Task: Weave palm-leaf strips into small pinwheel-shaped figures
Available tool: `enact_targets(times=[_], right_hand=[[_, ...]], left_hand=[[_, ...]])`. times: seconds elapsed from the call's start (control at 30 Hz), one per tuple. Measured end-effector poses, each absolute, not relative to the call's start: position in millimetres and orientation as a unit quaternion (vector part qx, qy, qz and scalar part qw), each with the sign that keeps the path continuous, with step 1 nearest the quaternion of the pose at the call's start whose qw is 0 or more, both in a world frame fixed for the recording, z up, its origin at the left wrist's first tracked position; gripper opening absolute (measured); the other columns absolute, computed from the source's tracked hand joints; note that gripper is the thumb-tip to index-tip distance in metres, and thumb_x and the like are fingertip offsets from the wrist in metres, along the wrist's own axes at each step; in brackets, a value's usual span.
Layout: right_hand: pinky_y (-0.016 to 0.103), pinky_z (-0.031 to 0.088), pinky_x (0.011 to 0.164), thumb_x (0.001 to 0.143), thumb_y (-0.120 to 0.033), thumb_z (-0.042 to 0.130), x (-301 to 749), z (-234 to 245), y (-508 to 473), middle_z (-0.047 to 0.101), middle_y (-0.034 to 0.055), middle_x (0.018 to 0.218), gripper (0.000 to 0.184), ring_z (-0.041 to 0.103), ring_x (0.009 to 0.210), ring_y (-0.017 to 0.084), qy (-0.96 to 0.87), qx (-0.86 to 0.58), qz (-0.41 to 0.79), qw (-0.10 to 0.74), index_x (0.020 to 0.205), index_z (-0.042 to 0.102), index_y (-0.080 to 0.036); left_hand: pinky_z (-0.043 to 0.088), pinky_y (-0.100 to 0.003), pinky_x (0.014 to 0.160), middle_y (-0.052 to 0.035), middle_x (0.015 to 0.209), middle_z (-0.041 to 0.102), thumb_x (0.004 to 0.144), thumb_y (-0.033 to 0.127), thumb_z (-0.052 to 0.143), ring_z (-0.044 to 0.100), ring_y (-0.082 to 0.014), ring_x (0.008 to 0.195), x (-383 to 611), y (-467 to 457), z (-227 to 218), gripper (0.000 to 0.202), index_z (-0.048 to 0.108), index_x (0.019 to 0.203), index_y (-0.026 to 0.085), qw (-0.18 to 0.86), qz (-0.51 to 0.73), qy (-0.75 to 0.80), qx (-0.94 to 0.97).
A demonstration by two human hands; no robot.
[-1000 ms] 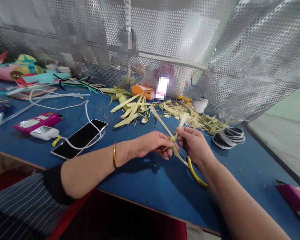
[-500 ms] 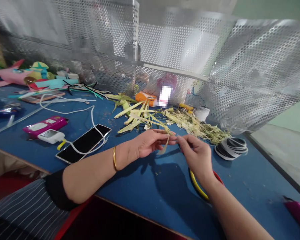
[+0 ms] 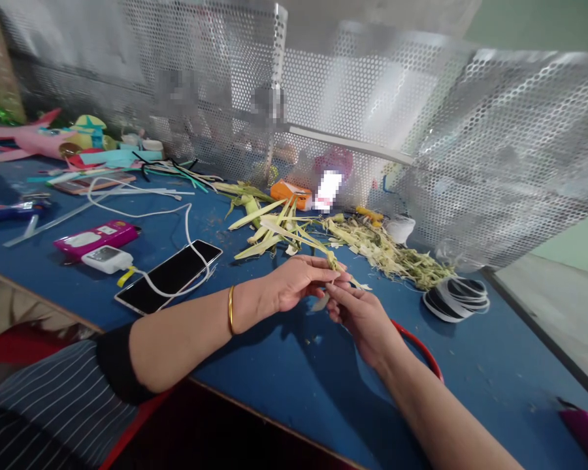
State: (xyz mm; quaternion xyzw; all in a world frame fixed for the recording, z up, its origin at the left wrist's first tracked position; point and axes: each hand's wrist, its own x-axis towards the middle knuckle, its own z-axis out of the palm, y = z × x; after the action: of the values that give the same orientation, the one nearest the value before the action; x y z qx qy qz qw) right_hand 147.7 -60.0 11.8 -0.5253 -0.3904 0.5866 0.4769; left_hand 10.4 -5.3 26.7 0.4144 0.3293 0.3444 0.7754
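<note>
A thin pale green leaf strip (image 3: 342, 272) was pinched between the fingertips of the left hand (image 3: 294, 284) and the right hand (image 3: 360, 316), just above the blue table (image 3: 274, 372). A gold bangle (image 3: 231, 310) was worn on the left wrist. A red ring (image 3: 424, 344) was partly hidden under the right forearm. Behind the hands, a pile of leaf strips (image 3: 269, 228) and a heap of shredded scraps (image 3: 392, 254) were spread out, with a coil of black-and-white band (image 3: 455, 298) near the right. A dark phone (image 3: 169, 275) was laid to the left, joined by a white cable (image 3: 189, 225) to a white charger (image 3: 105, 258) beside a pink device (image 3: 95, 235). The table was enclosed by a perforated metal screen (image 3: 445, 143).
</note>
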Motion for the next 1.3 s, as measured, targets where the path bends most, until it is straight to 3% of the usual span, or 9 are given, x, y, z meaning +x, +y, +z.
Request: enact_targets(times=[0.17,0.33,0.6,0.73,1.0,1.2,1.3], right_hand=[[0.025,0.039,0.057,0.061,-0.043,0.079,146.0,12.5,-62.5,0.058,-0.0020,0.059,0.030,0.046,0.053,0.010,-0.428,-0.505,0.576,0.479,0.070,0.068,-0.017],[0.028,0.041,0.070,0.074,-0.039,0.066,151.7,13.7,-61.2,0.062,0.0010,0.071,0.021,0.054,0.071,0.016,-0.541,-0.497,0.493,0.466,0.069,0.065,-0.019],[0.027,0.036,0.061,0.073,-0.031,0.054,153.8,17.0,-64.6,0.052,-0.0001,0.066,0.021,0.045,0.063,0.015,-0.652,-0.520,0.381,0.400,0.057,0.046,-0.021],[0.027,0.038,0.061,0.071,-0.027,0.049,153.6,19.8,-65.3,0.057,0.0011,0.068,0.018,0.047,0.064,0.015,-0.690,-0.510,0.362,0.365,0.055,0.042,-0.022],[0.030,0.043,0.069,0.073,-0.019,0.048,155.4,15.5,-66.4,0.069,0.0028,0.077,0.012,0.061,0.076,0.020,-0.734,-0.507,0.342,0.295,0.064,0.056,-0.022],[0.028,0.040,0.063,0.080,-0.021,0.046,155.4,8.1,-64.6,0.066,0.0012,0.071,0.016,0.057,0.067,0.017,-0.748,-0.547,0.282,0.249,0.067,0.054,-0.022],[0.027,0.035,0.057,0.084,-0.025,0.049,156.7,11.3,-65.9,0.061,-0.0006,0.066,0.017,0.052,0.060,0.015,-0.764,-0.553,0.225,0.244,0.067,0.054,-0.022]], left_hand=[[0.041,-0.019,0.051,-0.0114,0.092,0.073,0.076,0.012,0.071,0.067,-0.0134,0.077,10.0,-2.9,24.5,0.009,0.075,0.084,0.012,0.771,0.354,0.339,0.407],[0.044,-0.022,0.052,-0.0104,0.090,0.073,0.079,0.016,0.071,0.066,-0.0138,0.071,10.1,-0.9,24.0,0.007,0.073,0.084,0.012,0.773,0.364,0.332,0.399],[0.046,-0.022,0.055,-0.0100,0.093,0.072,0.084,0.010,0.063,0.067,-0.0141,0.078,9.9,-3.2,29.4,0.010,0.073,0.085,0.012,0.775,0.382,0.336,0.375],[0.046,-0.022,0.057,-0.0103,0.092,0.072,0.084,0.009,0.062,0.068,-0.0141,0.077,10.3,-5.9,33.6,0.012,0.073,0.084,0.011,0.773,0.383,0.353,0.362],[0.043,-0.018,0.052,-0.0111,0.089,0.072,0.082,0.011,0.067,0.068,-0.0132,0.076,11.2,-5.6,32.1,0.007,0.074,0.083,0.010,0.771,0.380,0.365,0.357],[0.042,-0.017,0.056,-0.0084,0.096,0.073,0.076,0.016,0.074,0.066,-0.0121,0.084,7.8,-2.6,30.4,0.014,0.074,0.090,0.013,0.796,0.362,0.321,0.363],[0.037,-0.018,0.052,-0.0086,0.099,0.073,0.082,0.022,0.068,0.065,-0.0110,0.083,6.3,-0.1,29.8,0.015,0.074,0.093,0.014,0.806,0.355,0.310,0.359]])
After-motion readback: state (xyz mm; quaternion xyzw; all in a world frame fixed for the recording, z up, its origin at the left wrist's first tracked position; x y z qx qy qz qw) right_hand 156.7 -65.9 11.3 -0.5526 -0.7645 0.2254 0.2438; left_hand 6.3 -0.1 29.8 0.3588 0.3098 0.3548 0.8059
